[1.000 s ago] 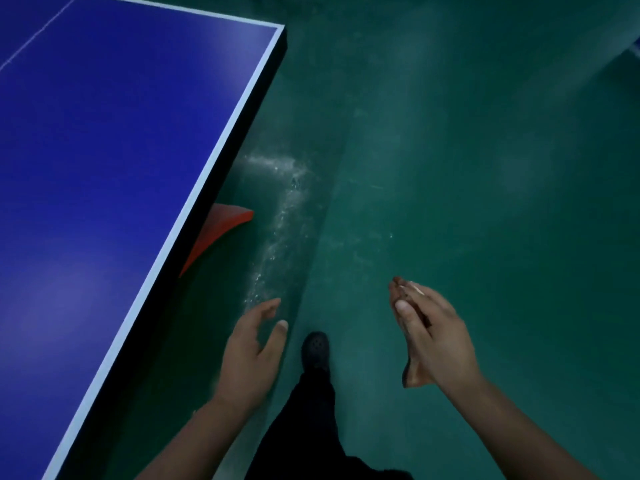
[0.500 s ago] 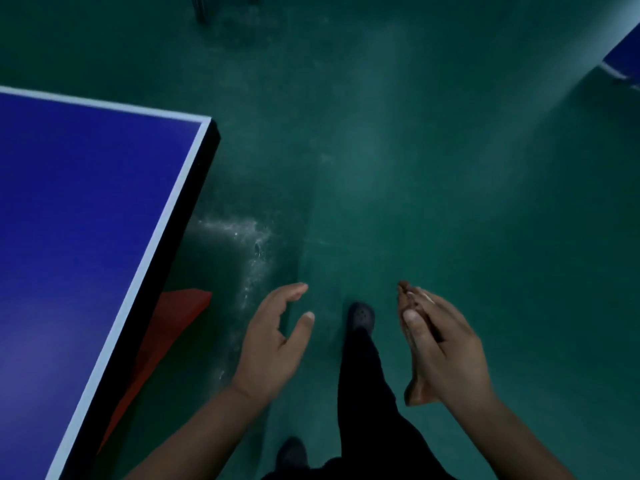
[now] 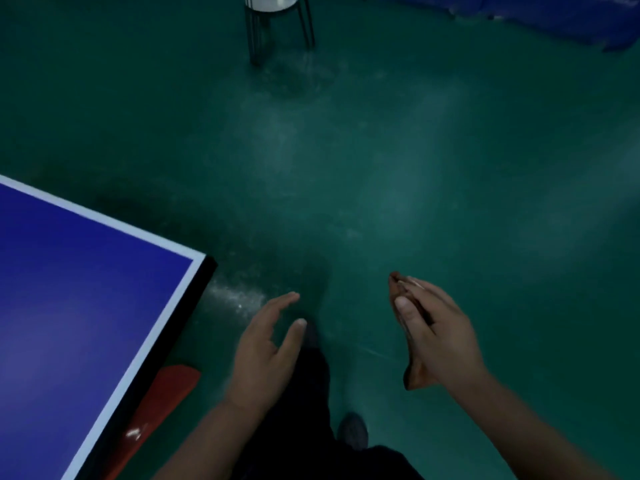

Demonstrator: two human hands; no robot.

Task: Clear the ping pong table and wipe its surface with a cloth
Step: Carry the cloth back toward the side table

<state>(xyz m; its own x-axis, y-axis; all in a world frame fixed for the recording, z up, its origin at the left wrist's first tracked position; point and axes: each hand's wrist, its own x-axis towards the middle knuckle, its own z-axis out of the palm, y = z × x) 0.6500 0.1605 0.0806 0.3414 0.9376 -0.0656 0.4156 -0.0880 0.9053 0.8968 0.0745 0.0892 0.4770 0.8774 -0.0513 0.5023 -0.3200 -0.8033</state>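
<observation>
The blue ping pong table (image 3: 86, 306) with a white edge line fills the lower left, and only its corner shows, with nothing lying on that part. My left hand (image 3: 266, 351) hovers just right of the corner, over the floor, with fingers relaxed and nothing in it. My right hand (image 3: 440, 337) is further right and holds a thin brown object (image 3: 414, 375), seen edge-on, between thumb and fingers. I cannot tell what the object is. No cloth is in view.
A red part (image 3: 166, 386) shows under the table's edge. A dark-legged stool with a white top (image 3: 273, 15) stands on the green floor far ahead. Something blue (image 3: 554, 19) lies at the top right. My dark trouser leg (image 3: 304, 427) and shoe (image 3: 353, 431) are below.
My view has swung past the table's corner, so the table now sits lower left and the stool has come into sight. Both hands keep their poses, and the right still holds the brown object.
</observation>
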